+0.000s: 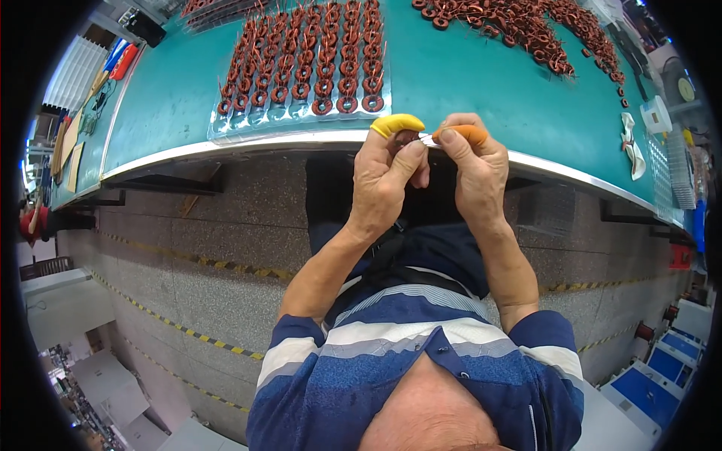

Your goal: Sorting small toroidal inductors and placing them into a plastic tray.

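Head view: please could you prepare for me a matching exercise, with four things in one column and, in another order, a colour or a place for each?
1. left hand
2. right hand
3. clear tray
4. loose pile of rings

A. under rows of red-brown rings
B. orange finger cover
C. right part of green bench top
D. yellow finger cover

Pairs: 1-D, 2-B, 3-A, 4-C

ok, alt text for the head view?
A person's left hand, with a yellow finger cover, holds a reddish-brown coil while the right hand, with an orange one, pinches a small pale piece beside it. Beyond, on a green table, sit a clear tray of coils in rows and a loose pile farther right.
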`<state>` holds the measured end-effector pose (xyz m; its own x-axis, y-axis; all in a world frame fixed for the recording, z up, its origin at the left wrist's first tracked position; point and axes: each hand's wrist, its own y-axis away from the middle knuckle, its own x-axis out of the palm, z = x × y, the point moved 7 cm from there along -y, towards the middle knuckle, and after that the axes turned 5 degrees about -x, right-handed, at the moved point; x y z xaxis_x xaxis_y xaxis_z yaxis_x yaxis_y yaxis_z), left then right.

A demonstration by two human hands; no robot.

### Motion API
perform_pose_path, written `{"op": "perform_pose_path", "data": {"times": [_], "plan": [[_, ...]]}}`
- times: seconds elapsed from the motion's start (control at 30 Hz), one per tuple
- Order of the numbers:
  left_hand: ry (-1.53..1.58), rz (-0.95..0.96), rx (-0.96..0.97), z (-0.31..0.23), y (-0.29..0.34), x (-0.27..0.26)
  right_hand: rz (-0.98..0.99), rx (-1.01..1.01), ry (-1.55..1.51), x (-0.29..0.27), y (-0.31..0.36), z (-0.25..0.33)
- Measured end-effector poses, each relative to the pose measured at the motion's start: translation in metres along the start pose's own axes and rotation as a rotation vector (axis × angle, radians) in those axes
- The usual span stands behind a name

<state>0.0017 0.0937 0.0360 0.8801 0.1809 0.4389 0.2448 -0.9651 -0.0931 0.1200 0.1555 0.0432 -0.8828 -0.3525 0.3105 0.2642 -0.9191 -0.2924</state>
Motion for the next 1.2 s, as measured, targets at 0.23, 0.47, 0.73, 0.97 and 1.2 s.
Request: {"op": "perform_pose_path", "data": {"times": [0.23,0.47,0.73,0.97,1.2], "plan": [[-0.087,0.083,-0.08,-0.004,-0.003,-0.009,0.041,0.042,0.084,-0.002,0.006,-0.003],[-0.051,0.102,-0.051,-0.01,0.004,-0.009,0.099,0.127,0.052,-0.008,0.02,-0.014],[-0.178,0.108,0.0,-0.006,0.002,-0.002,0.127,-0.072,0.315,0.003,0.022,0.0],[-0.281,0.072,0.04,-0.008,0.001,-0.006,0.017,0.175,0.053,-0.01,0.023,-0.007],[-0.117,0.156,-0.097,-0.004,0.001,-0.009,-0.074,0.001,0.132,-0.001,0.015,0.009]]}}
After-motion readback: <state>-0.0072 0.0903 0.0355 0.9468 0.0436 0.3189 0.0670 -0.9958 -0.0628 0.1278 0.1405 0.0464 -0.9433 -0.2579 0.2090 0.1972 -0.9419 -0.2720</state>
